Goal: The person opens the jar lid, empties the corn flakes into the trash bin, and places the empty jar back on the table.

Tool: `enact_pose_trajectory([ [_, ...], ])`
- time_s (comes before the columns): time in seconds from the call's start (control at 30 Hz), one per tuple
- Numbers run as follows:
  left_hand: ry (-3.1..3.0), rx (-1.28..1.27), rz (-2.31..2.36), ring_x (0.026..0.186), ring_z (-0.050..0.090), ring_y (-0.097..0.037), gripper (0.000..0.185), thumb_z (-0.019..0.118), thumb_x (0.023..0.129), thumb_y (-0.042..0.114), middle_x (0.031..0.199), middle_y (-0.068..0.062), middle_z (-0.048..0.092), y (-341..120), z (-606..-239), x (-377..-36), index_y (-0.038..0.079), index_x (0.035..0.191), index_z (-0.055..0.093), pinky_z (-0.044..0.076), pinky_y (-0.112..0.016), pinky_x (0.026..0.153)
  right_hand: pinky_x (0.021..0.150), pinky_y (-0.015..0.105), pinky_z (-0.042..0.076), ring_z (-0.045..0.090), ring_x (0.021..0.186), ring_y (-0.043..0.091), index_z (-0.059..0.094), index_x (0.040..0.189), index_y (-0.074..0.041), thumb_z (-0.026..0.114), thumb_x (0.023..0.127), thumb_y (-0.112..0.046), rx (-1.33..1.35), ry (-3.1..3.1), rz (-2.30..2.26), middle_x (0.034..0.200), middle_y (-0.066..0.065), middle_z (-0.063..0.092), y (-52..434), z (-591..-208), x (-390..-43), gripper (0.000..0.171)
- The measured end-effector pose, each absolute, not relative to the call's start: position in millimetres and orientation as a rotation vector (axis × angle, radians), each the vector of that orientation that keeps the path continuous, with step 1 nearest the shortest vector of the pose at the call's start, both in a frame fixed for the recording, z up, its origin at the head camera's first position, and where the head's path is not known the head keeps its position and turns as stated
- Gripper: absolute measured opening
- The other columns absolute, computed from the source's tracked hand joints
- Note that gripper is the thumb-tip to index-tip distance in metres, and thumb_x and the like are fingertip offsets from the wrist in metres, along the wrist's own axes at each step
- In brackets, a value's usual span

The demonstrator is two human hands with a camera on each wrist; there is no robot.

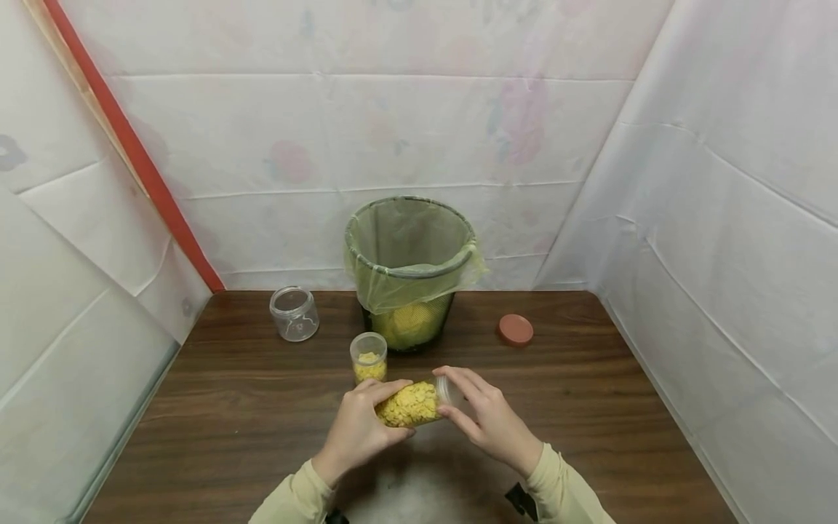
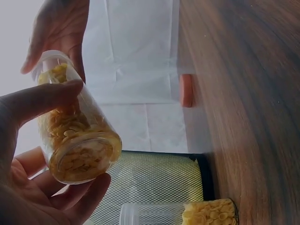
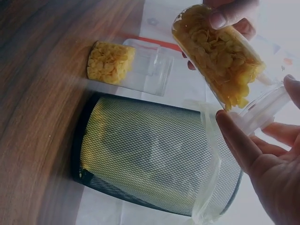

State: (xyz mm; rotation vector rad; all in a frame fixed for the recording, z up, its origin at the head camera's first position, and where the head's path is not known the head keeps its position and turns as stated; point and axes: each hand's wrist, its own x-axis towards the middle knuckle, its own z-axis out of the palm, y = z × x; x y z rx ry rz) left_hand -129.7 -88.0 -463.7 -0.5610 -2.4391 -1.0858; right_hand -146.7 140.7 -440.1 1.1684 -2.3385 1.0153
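Note:
My left hand (image 1: 360,429) grips a clear plastic jar (image 1: 410,405) full of yellow flakes. It is tilted on its side above the table, with its mouth end toward my right hand (image 1: 491,422). My right fingers and thumb pinch the clear lid (image 3: 262,110) at that end; whether it is seated on the mouth or slightly apart, I cannot tell. Just beyond my left hand a second clear jar (image 1: 369,356) stands upright, partly filled with the same yellow flakes. The left wrist view shows the held jar's base (image 2: 85,157) with my left thumb across its side.
Behind the jars stands a mesh wastebasket (image 1: 412,320) with a pale yellow-green liner (image 1: 399,287) folded over its rim. A wide clear jar (image 1: 294,314) is at the back left. A reddish lid (image 1: 515,330) lies at the right. White sheeting (image 1: 419,131) surrounds the wooden table (image 1: 262,422).

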Motion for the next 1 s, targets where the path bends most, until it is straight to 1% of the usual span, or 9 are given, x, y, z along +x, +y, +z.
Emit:
enact_pose_trajectory([
  [0.13,-2.467,-0.538,-1.15,0.084,0.061,-0.008,0.066,0.092,0.044,0.022,0.092,0.003,0.072,-90.3,-461.2,-130.0,0.016,0.107,0.072,0.051,-0.023,0.069,0.099,0.023,0.045,0.053,0.12,0.015,0.045,0.138,-0.01,0.065,0.089,-0.016,1.206,-2.318,1.005,0.133,0.001,0.052,139.4,-438.4,-147.5,0.053],
  [0.27,-2.478,-0.527,-1.15,0.085,0.061,-0.008,0.066,0.091,0.045,0.022,0.093,0.004,0.072,-91.1,-460.5,-129.9,0.016,0.108,0.072,0.05,-0.023,0.069,0.103,0.025,0.041,0.049,0.125,0.015,0.042,0.14,-0.009,0.063,0.091,-0.015,1.211,-2.345,1.007,0.137,0.001,0.048,138.7,-437.8,-145.9,0.054],
  [0.33,-2.481,-0.525,-1.142,0.084,0.061,-0.007,0.066,0.091,0.045,0.022,0.093,0.004,0.071,-90.7,-460.8,-129.9,0.016,0.107,0.072,0.05,-0.023,0.068,0.104,0.029,0.042,0.047,0.127,0.016,0.042,0.14,-0.007,0.061,0.092,-0.015,1.211,-2.366,0.999,0.138,0.001,0.046,138.7,-438.1,-145.0,0.053],
  [0.43,-2.482,-0.523,-1.138,0.082,0.06,-0.006,0.065,0.091,0.045,0.022,0.091,0.005,0.071,-89.8,-461.3,-129.2,0.019,0.107,0.072,0.05,-0.022,0.067,0.104,0.032,0.042,0.046,0.128,0.015,0.04,0.142,-0.01,0.058,0.093,-0.015,1.199,-2.403,1.003,0.14,-0.001,0.044,138.9,-438.8,-144.9,0.052],
  [0.63,-2.47,-0.533,-1.148,0.08,0.059,-0.006,0.065,0.091,0.046,0.023,0.089,0.005,0.07,-87.3,-463.0,-127.5,0.021,0.108,0.071,0.049,-0.022,0.065,0.103,0.034,0.042,0.045,0.128,0.014,0.036,0.144,-0.019,0.058,0.092,-0.014,1.194,-2.425,1.056,0.141,-0.002,0.043,140.0,-439.3,-147.7,0.056],
  [0.73,-2.463,-0.54,-1.127,0.08,0.059,-0.005,0.065,0.091,0.046,0.024,0.089,0.005,0.071,-86.1,-464.4,-127.4,0.02,0.108,0.071,0.049,-0.022,0.065,0.104,0.036,0.041,0.043,0.131,0.015,0.035,0.145,-0.018,0.06,0.092,-0.015,1.186,-2.432,1.068,0.142,0.0,0.043,140.8,-438.8,-149.0,0.058],
  [0.8,-2.456,-0.547,-1.113,0.08,0.059,-0.006,0.065,0.091,0.046,0.024,0.089,0.004,0.071,-85.7,-465.4,-127.5,0.018,0.108,0.071,0.049,-0.022,0.065,0.101,0.035,0.044,0.044,0.129,0.015,0.033,0.146,-0.018,0.059,0.093,-0.016,1.155,-2.454,1.089,0.143,0.0,0.042,141.5,-439.0,-149.9,0.059],
  [0.97,-2.436,-0.565,-1.051,0.08,0.058,-0.006,0.065,0.091,0.046,0.025,0.089,0.005,0.071,-84.2,-469.1,-127.6,0.015,0.107,0.071,0.049,-0.024,0.066,0.089,0.031,0.052,0.051,0.117,0.012,0.026,0.148,-0.024,0.052,0.097,-0.018,1.042,-2.529,1.2,0.143,-0.002,0.039,143.1,-439.5,-152.8,0.058],
  [1.0,-2.432,-0.569,-1.034,0.08,0.058,-0.006,0.065,0.091,0.047,0.025,0.089,0.005,0.071,-83.9,-469.9,-127.7,0.014,0.107,0.071,0.05,-0.024,0.066,0.089,0.031,0.052,0.052,0.115,0.013,0.025,0.148,-0.024,0.051,0.098,-0.018,1.026,-2.538,1.218,0.142,-0.002,0.039,143.3,-439.7,-153.2,0.057],
])
